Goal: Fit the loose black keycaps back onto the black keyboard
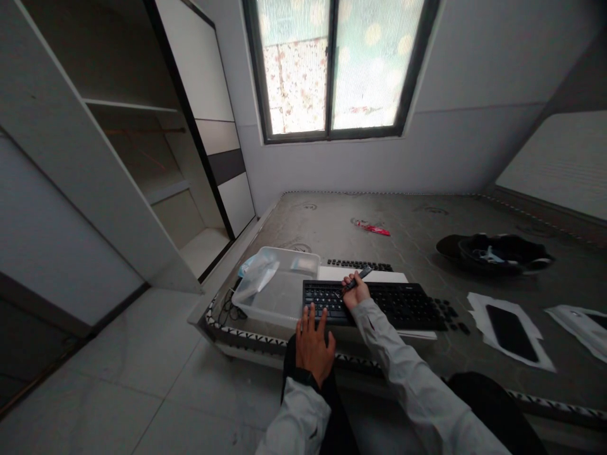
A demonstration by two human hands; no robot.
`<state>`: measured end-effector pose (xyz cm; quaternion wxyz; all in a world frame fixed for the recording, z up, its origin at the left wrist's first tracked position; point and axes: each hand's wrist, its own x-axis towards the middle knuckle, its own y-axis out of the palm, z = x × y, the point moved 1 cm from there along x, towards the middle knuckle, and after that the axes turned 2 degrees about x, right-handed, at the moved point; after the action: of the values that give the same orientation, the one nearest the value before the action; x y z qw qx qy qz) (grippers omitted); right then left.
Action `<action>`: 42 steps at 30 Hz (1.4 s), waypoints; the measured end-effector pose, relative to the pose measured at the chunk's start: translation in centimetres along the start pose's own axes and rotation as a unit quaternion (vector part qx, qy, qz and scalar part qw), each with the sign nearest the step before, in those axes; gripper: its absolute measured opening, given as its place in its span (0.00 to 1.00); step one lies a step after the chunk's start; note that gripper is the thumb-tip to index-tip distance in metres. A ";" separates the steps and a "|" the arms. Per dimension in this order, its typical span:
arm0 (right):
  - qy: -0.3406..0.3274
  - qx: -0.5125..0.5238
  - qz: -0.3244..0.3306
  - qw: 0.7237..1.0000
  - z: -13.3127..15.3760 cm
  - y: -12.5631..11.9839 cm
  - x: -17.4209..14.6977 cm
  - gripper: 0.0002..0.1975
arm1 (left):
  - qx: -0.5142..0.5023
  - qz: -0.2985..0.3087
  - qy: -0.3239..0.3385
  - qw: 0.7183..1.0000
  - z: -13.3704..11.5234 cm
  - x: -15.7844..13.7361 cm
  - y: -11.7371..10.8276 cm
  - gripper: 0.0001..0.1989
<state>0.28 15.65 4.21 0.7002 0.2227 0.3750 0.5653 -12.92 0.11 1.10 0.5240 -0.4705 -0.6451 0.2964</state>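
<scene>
A black keyboard (403, 304) lies on a white board (379, 276) at the near edge of a bare grey mattress (417, 234). My right hand (356, 292) rests over the keyboard's left part and grips a slim dark tool (356, 279) that points up and to the right. My left hand (313, 344) lies flat with fingers spread at the keyboard's near left corner, fingertips touching its edge. Several loose black keycaps (450, 314) sit just right of the keyboard. A row of black keys (359, 265) lies behind the board.
A clear plastic tray (279, 284) with a plastic bag stands left of the keyboard. A black cap (493, 253), a red wrapper (374, 229) and a dark phone on white paper (509, 328) lie on the mattress. An open wardrobe (118, 158) stands left; window behind.
</scene>
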 end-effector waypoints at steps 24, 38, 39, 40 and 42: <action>-0.028 -0.032 -0.071 0.997 -1.9 0.3 1.7 0.18 | -0.001 0.003 -0.001 1.000 0.0 0.1 -0.1 0.29; 0.038 -0.035 -0.035 0.998 -0.1 -0.2 0.6 0.19 | -0.003 0.001 0.000 1.000 0.2 0.1 0.2 0.30; 0.037 -0.036 -0.033 0.998 -0.1 -0.2 0.5 0.18 | -0.002 0.001 -0.002 1.000 0.2 0.1 0.2 0.29; 0.036 -0.038 -0.033 0.998 -0.2 -0.1 0.5 0.18 | -0.002 0.002 -0.002 1.000 0.2 0.1 0.2 0.29; 0.038 -0.041 -0.039 0.998 -0.5 0.1 0.7 0.17 | -0.004 0.002 -0.004 1.000 0.2 0.1 0.1 0.29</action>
<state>-0.13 16.28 3.76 0.7154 0.1573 0.3865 0.5604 -13.03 0.27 0.98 0.5188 -0.4729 -0.6476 0.2964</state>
